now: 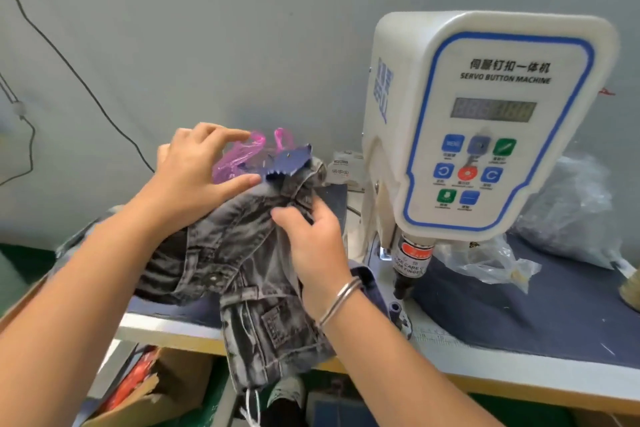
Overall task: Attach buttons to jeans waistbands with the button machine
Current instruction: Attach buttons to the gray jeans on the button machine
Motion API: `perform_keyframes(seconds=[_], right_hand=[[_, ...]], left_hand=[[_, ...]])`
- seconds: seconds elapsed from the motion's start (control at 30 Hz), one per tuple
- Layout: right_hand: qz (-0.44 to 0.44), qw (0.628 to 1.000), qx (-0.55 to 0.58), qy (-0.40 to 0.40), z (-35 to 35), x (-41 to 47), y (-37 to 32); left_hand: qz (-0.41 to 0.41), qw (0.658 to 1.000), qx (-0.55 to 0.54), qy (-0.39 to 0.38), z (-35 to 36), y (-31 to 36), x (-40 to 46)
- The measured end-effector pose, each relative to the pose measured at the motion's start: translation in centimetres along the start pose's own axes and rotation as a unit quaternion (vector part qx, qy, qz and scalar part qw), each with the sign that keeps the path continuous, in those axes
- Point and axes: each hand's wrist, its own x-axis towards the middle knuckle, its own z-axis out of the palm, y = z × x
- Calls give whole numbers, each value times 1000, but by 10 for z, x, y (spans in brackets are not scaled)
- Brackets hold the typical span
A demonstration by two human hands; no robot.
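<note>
— Nearest the camera, what is seen?

— Two forearms are seen reaching in from the near edge, both ending on the jeans (242, 253), which are bunched on the surface (519, 333) and partly draped over its near edge.

— How is each grip set?

— The right hand (311, 246) is laid on the denim with its fingers curled into the folds just below the waistband (298, 191); cloth seems to be gathered in that grip, though the fingertips are hidden by the fabric and a true pinch cannot be confirmed. The left hand (201, 170) is held spread, with thumb and fingers straight, resting on the far top of the bundle beside a pink plastic bag (239, 159) and a blue toothed tag (287, 163).

— Where does the work lie from the press?

— The waistband is bunched at the far end of the bundle, with its run pointed roughly toward the right. The button machine (485, 121) stands to the right of it, and its punch head (410, 263) hangs well apart from the cloth.

— Which hand is nearer, then?

— The right hand is judged nearer the punch, so a rightward carry of the waistband would probably be led by it.
</note>
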Motion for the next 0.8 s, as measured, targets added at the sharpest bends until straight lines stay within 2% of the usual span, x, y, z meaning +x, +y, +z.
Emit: perform_keyframes(seconds=[0.1, 0.17, 0.3, 0.37, 0.43, 0.5, 0.57, 0.63, 0.7, 0.73, 0.8], right_hand=[[-30, 998, 45, -13, 15, 16, -15], [-25, 995, 88, -36, 23, 21, -20], [-9, 982, 136, -130, 36, 22, -23], [-44, 981, 81, -171, 35, 20, -23], [-135, 969, -100, -179, 26, 15, -21], [-182, 931, -284, -140, 14, 4, -13], [-190, 917, -335, -99, 3, -10, 4], [-122, 951, -271, -83, -2, -18, 22], [6, 985, -163, -61, 3, -17, 40], [78, 992, -97, -39, 8, -13, 47], [195, 978, 69, -29, 12, -1, 61]], left_hand=[[11, 997, -72, 9, -20, 0, -26], [2, 991, -130, -34, -32, 1, -38], [-30, 987, -137, -78, -34, -9, -41], [-57, 981, -169, -77, -39, -20, -39], [-83, 968, -224, -84, -47, -35, -41], [-128, 930, -335, -80, -54, -53, -46], [-178, 874, -450, -47, -58, -71, -53], [-216, 825, -522, -17, -52, -88, -60], [-226, 780, -584, -8, -39, -97, -68], [-235, 756, -611, 2, -31, -100, -70], [-282, 691, -665, 35, -16, -112, -74]])
